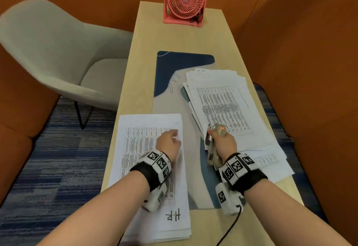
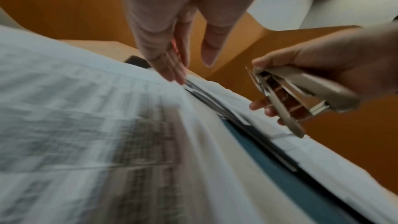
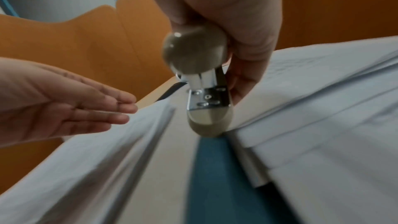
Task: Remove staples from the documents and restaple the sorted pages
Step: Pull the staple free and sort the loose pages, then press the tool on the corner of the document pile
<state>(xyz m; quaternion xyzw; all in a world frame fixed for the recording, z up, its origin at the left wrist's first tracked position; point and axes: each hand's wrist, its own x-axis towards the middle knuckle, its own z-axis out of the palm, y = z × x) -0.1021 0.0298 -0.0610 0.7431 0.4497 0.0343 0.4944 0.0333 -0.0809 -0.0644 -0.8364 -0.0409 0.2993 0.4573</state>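
Observation:
My left hand (image 1: pixel 170 137) hovers with straight fingers over the far right corner of the left stack of printed documents (image 1: pixel 147 168), which is marked "H.R" at its near end. In the left wrist view the fingers (image 2: pixel 172 67) reach down to that stack's (image 2: pixel 86 108) edge and hold nothing. My right hand (image 1: pixel 220 141) grips a beige stapler (image 1: pixel 213 147) between the two stacks, by the near left edge of the fanned right pile (image 1: pixel 222 100). The stapler (image 2: pixel 301 94) has its arms parted. From the right wrist its lower end (image 3: pixel 206 122) is down by the mat.
A blue and grey desk mat (image 1: pixel 174 67) lies under the papers on a narrow wooden table (image 1: pixel 147 33). A pink fan (image 1: pixel 185 0) stands at the far end. A grey chair (image 1: pixel 58 52) is on the left, and orange booth walls enclose the table.

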